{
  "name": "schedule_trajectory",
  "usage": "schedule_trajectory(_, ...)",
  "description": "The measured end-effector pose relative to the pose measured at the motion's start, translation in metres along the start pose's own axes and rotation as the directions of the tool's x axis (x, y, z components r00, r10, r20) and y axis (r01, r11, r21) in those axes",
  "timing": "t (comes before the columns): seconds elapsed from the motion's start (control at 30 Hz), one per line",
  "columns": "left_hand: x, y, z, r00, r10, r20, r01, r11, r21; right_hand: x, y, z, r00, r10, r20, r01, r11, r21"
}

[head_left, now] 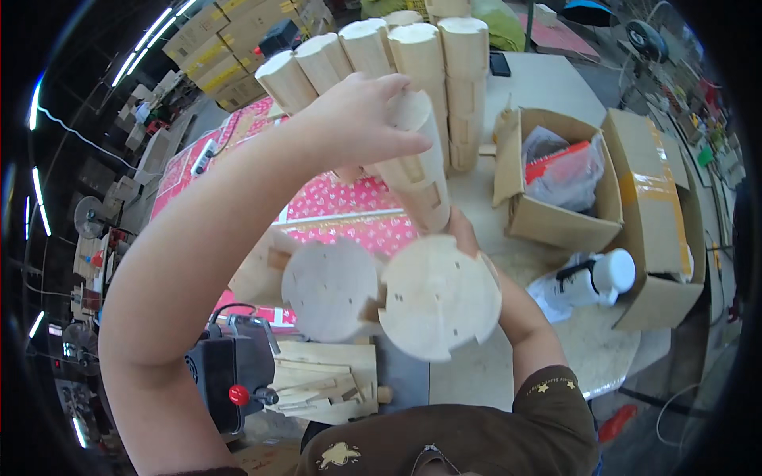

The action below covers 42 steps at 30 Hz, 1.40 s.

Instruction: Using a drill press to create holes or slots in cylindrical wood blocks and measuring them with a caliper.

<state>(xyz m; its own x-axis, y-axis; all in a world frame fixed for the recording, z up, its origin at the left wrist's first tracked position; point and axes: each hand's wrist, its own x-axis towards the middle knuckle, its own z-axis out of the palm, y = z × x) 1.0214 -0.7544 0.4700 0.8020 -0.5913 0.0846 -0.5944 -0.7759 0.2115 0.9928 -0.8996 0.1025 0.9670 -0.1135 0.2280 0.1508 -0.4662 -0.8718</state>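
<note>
1. Fingers of the left hand (369, 119) grip a wooden post (422, 170) at one o'clock.
2. Right hand (463, 228) near its lower end; fingers hidden, grip impossible to tell.
3. More posts (419, 59) stand at twelve.

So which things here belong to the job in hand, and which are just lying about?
Likely part of the job:
pale wooden cylinder held by the left hand, right hand near its base
upright pale wooden cylinders behind it
two pale round-ended wooden pieces in front

Likely just lying about:
open brown cardboard box
white bottle with black strap
flat black device
</note>
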Motion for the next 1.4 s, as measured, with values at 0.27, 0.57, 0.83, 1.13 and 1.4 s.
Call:
schedule_trajectory(0.27,-0.020,0.106,-0.005,0.977,0.142,0.159,-0.165,0.976,0.140,-0.059,0.023,-0.055,0.984,0.065,-0.168,-0.082,0.992,-0.092)
schedule_trajectory(0.57,-0.063,0.153,-0.012,0.952,0.170,0.255,-0.235,0.939,0.252,-0.131,-0.001,-0.090,0.971,0.166,-0.172,-0.184,0.978,-0.094)
schedule_trajectory(0.83,-0.093,0.157,0.000,0.927,0.295,0.230,-0.342,0.918,0.201,-0.185,-0.028,-0.107,0.947,0.237,-0.219,-0.249,0.968,-0.027)
schedule_trajectory(1.13,-0.140,0.154,-0.009,0.912,0.333,0.241,-0.373,0.917,0.143,-0.254,-0.078,-0.093,0.934,0.233,-0.271,-0.265,0.960,-0.091)
schedule_trajectory(1.4,-0.188,0.152,-0.024,0.903,0.298,0.309,-0.355,0.923,0.149,-0.287,-0.096,-0.048,0.934,0.254,-0.250,-0.246,0.967,0.063)
